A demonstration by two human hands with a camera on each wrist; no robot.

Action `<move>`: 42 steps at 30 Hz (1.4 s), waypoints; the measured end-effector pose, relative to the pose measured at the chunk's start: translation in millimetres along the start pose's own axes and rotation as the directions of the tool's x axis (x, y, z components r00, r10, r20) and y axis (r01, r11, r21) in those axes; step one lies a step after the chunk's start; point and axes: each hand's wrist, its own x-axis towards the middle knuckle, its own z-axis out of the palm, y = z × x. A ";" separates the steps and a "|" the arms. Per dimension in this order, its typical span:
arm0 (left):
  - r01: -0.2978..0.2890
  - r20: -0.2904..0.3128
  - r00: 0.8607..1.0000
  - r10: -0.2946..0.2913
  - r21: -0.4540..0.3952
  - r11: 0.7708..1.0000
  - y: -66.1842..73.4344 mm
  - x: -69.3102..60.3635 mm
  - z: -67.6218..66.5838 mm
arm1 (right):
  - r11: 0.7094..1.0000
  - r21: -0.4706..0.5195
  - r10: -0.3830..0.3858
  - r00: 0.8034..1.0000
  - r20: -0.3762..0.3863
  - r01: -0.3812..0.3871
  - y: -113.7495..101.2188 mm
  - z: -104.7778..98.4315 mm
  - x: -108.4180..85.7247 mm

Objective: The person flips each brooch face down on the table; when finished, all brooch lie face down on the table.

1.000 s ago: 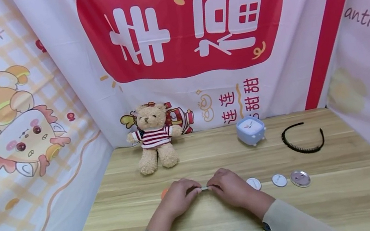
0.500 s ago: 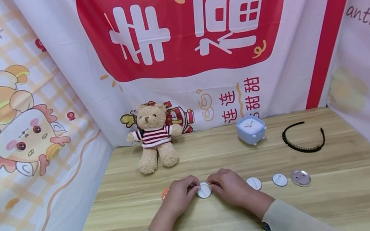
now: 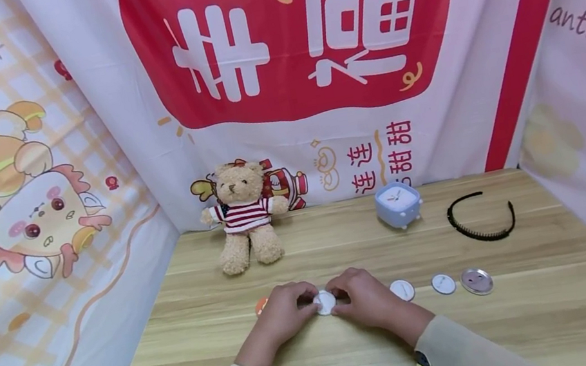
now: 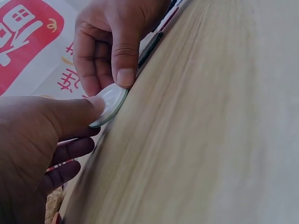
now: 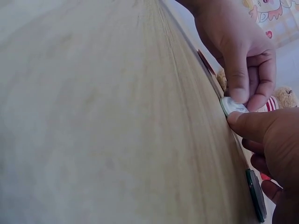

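Observation:
A round button badge (image 3: 324, 302), its white back turned up, is held between both hands just over the table or on it; I cannot tell which. My left hand (image 3: 287, 311) pinches its left edge, the thumb lying on the white face in the left wrist view. From the other side my right hand (image 3: 363, 298) pinches the rim between thumb and fingers. In the right wrist view both thumbs touch the badge (image 5: 235, 106). The badge's underside is hidden. An orange disc (image 3: 261, 306) lies partly behind my left hand.
Right of my hands lie a white disc (image 3: 403, 290), a smaller white disc (image 3: 443, 284) and a silver round piece (image 3: 476, 281) with two holes. A teddy bear (image 3: 245, 217), a blue clock (image 3: 399, 206) and a black headband (image 3: 478, 219) are farther back.
One second ago the badge stood edge-on between my fingers. It has since turned so its white face shows, and my right thumb has shifted lower along its rim.

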 end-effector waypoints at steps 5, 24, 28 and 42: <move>-0.024 0.020 1.000 0.023 0.037 0.999 -1.0 -0.1 -1.5 | 1.000 -0.002 0.019 0.999 0.026 -0.019 1.0 -1.2 0.4; -0.094 0.066 0.994 0.085 0.147 0.985 -0.6 0.4 -4.8 | 0.992 -0.083 -0.091 0.995 0.049 0.095 3.4 -4.6 -2.0; -0.082 0.071 0.995 0.073 0.139 0.987 -0.1 -0.1 -5.2 | 0.993 -0.079 -0.083 0.995 0.054 0.087 3.6 -4.4 -2.3; 0.099 0.008 0.995 -0.100 0.011 0.995 -21.2 -18.5 -33.4 | 0.998 -0.054 -0.039 0.997 0.069 0.043 4.8 -3.7 -3.0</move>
